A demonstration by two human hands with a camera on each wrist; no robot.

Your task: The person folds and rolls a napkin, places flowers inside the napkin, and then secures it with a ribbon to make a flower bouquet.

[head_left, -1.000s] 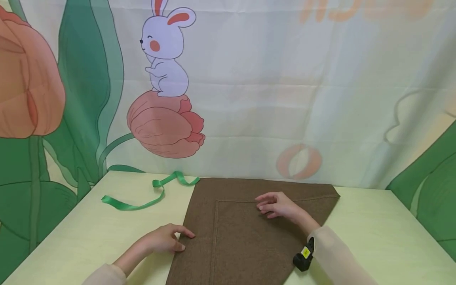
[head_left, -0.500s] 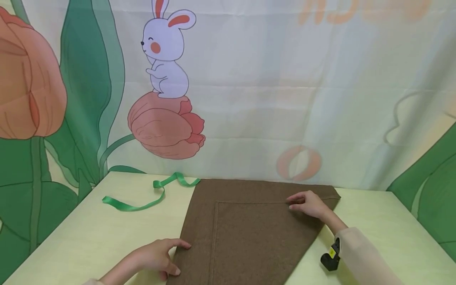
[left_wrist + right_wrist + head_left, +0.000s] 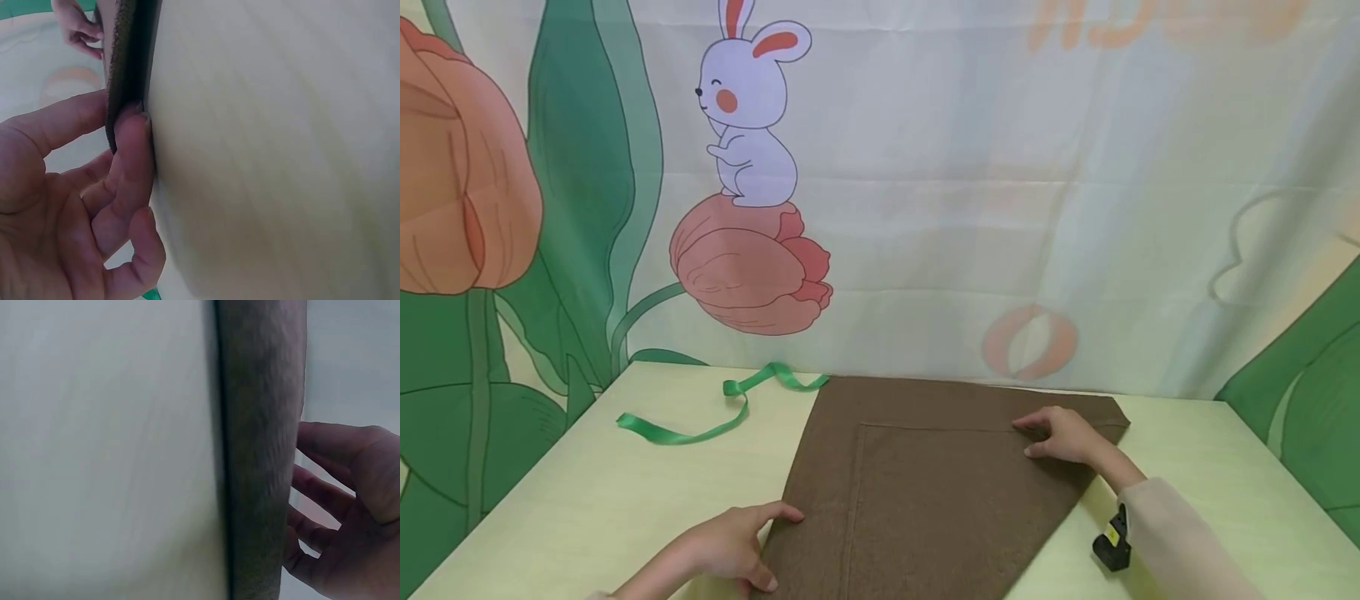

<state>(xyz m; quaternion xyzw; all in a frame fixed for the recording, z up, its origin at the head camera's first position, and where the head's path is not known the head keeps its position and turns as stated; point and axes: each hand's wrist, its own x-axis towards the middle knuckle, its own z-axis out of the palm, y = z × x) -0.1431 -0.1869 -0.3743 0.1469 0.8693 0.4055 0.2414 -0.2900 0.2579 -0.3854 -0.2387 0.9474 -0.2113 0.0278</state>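
A folded brown cloth (image 3: 955,500) with stitched seam lines lies on the table, its near end cut off by the frame. At its left edge my left hand (image 3: 726,542) grips the fabric. The left wrist view shows that hand (image 3: 75,206) with fingertips tucked under the upper layer and another finger over it. My right hand (image 3: 1067,437) rests on the cloth near its far right corner, fingers relaxed and touching the top. In the right wrist view, the right hand (image 3: 350,512) lies against the far side of the brown cloth (image 3: 262,450).
A loose green ribbon (image 3: 688,435) lies at the far left, one end meeting the cloth's far left corner. The pale table (image 3: 647,492) ends at a hanging printed curtain (image 3: 925,208). A black wrist camera (image 3: 1112,542) sits on the right wrist.
My right hand has slid right across the cloth toward its corner. My left hand has moved nearer along the left edge. The far part of the cloth has shifted slightly right.
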